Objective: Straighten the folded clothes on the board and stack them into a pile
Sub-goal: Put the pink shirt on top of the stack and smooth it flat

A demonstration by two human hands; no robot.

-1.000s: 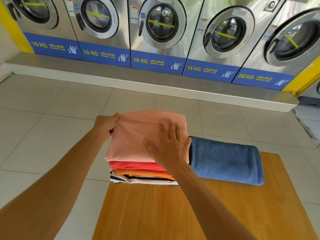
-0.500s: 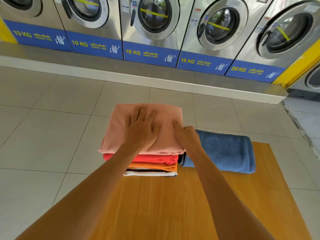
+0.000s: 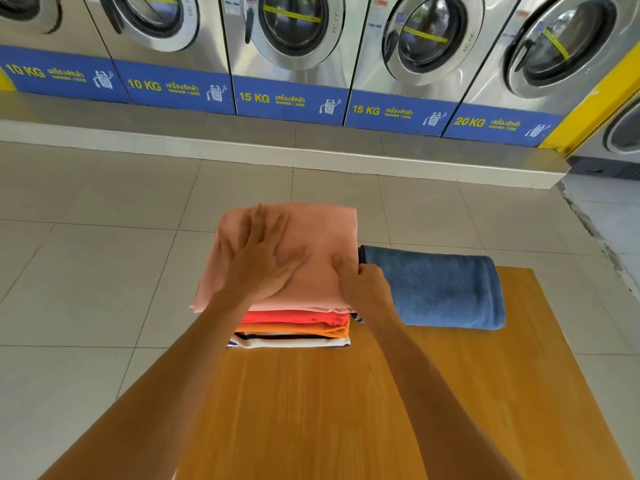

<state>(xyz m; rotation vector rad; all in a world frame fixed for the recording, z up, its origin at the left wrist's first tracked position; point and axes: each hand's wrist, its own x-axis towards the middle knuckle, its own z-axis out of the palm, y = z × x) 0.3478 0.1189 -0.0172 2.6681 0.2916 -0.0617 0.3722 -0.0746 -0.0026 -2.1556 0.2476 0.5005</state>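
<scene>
A pile of folded clothes stands at the far left of the wooden board [image 3: 398, 403]. On top lies a salmon-pink garment [image 3: 325, 237], then a red one [image 3: 298, 317], an orange one [image 3: 294, 329] and a white one with dark stripes [image 3: 287, 341]. My left hand [image 3: 258, 261] rests flat on the pink garment with fingers spread. My right hand [image 3: 363, 282] pinches the pink garment's right edge. A folded blue towel [image 3: 440, 289] lies beside the pile to the right, touching it.
The board stands over a grey tiled floor [image 3: 86, 271]. A row of steel washing machines [image 3: 291, 46] on a raised step [image 3: 277, 150] fills the back. A yellow pillar [image 3: 599, 102] is at the right.
My left hand moved from the pink garment's far left corner to lie flat on top. My right hand slid from the top to the right edge and closed on it.
</scene>
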